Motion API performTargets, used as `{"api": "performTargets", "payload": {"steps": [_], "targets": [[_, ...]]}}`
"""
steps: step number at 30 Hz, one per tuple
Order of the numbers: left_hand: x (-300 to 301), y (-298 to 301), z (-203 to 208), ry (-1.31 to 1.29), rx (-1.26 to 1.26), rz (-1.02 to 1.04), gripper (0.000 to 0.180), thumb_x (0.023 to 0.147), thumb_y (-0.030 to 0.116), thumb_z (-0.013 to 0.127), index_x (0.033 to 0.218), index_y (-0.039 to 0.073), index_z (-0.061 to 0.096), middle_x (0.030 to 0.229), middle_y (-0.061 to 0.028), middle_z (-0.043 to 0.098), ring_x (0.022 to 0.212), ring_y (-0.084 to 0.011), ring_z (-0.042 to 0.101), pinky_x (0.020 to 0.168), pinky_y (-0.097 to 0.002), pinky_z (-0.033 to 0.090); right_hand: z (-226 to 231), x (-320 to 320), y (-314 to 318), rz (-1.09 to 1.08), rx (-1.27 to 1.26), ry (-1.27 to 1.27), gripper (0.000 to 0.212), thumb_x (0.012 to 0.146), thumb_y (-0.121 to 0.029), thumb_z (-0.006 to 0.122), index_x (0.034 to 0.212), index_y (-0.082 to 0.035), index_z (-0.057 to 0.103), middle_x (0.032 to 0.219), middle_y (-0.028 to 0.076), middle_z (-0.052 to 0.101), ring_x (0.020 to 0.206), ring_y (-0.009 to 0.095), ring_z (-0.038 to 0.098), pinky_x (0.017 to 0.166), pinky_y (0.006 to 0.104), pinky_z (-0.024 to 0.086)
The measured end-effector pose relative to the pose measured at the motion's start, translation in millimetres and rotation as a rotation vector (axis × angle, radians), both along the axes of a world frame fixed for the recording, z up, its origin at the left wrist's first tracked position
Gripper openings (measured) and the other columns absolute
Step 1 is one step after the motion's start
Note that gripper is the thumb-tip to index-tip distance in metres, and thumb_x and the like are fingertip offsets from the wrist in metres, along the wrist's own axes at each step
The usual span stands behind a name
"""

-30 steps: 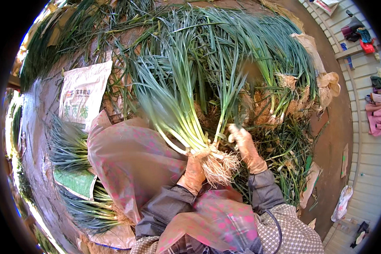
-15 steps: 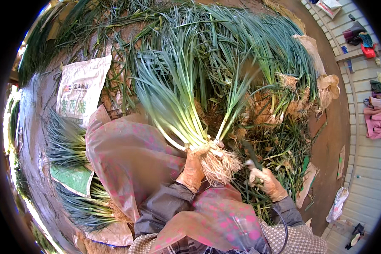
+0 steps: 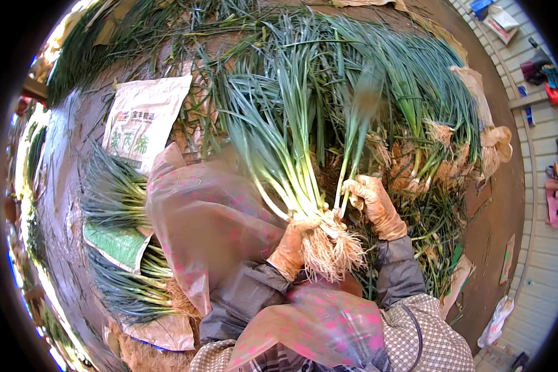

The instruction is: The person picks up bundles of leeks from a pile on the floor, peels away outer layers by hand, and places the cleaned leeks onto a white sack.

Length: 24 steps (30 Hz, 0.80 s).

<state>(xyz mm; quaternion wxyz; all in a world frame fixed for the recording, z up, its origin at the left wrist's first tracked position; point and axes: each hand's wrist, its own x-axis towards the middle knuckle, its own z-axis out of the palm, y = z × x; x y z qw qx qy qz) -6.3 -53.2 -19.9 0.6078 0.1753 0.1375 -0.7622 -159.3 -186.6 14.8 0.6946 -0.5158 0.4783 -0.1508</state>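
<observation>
My left hand, in an orange-stained glove, is closed around the root end of a bunch of green garlic. Its pale stalks and long leaves fan upward and away from me, while tangled whitish roots hang beside the hand. On the right side of the bunch, my gloved right hand pinches the pale lower part of a separate-standing stalk, just above the roots. A stained plastic apron with pink dots lies over my lap, below both hands.
More green garlic lies heaped ahead and to the right, beside loose trimmed leaves. At left are a white printed sack, two tied-looking bundles and a green-and-white sack piece. A pale ribbed wall borders the right.
My right hand has moved up and left from beside the roots to the right-hand stalk. The tool-like thing it held earlier no longer shows. My left hand keeps its grip; the view has shifted slightly.
</observation>
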Motion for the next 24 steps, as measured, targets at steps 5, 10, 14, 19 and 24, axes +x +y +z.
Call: {"api": "performTargets", "payload": {"steps": [5,10,14,19,24], "targets": [[0,1,0,0.007,0.064,0.088,0.039,0.078,0.006,0.056,0.115,-0.005,0.05,0.101,-0.0174,0.062,0.087,-0.0289,0.064,0.08,-0.0409,0.054,-23,34,49,-0.515,0.239,-0.331,0.026,0.099,-0.024,0.045,0.093,-0.004,0.06,0.072,-0.003,0.052,0.058,0.005,0.048,0.054,0.019,0.043],[-5,6,-17,-0.094,0.065,0.075,0.042,0.078,0.005,0.055,0.119,-0.004,0.048,0.101,-0.0181,0.062,0.088,-0.0281,0.063,0.078,-0.039,0.055,-42,11,88,-0.261,-0.175,0.192,0.023,0.094,-0.022,0.055,0.087,-0.002,0.063,0.069,0.0,0.058,0.061,0.008,0.053,0.056,0.023,0.045],[-2,2,-6,-0.097,0.103,0.089,0.046,0.078,0.004,0.055,0.122,-0.001,0.047,0.103,-0.0213,0.061,0.089,-0.03,0.063,0.078,-0.0411,0.055,-74,-50,93,0.909,-0.624,1.005,0.017,0.081,-0.02,0.062,0.091,-0.009,0.071,0.09,0.013,0.069,0.086,0.027,0.066,0.075,0.0388,0.052],[-11,0,-16,-0.016,0.006,0.031,0.041,0.078,0.003,0.057,0.118,0.0,0.048,0.104,-0.02,0.061,0.086,-0.0296,0.063,0.078,-0.042,0.055,-50,-96,61,0.329,-0.78,0.596,0.051,0.083,-0.032,0.068,0.128,-0.012,0.055,0.108,0.009,0.066,0.09,0.022,0.067,0.073,0.0337,0.054],[-7,2,-16,-0.118,0.061,0.005,0.036,0.079,0.003,0.057,0.114,0.0,0.05,0.096,-0.0145,0.061,0.084,-0.0271,0.063,0.074,-0.0389,0.056,-3,-14,36,0.438,-0.803,0.157,0.03,0.081,-0.023,0.071,0.108,-0.011,0.066,0.088,0.008,0.066,0.079,0.017,0.062,0.071,0.0294,0.051]]}}
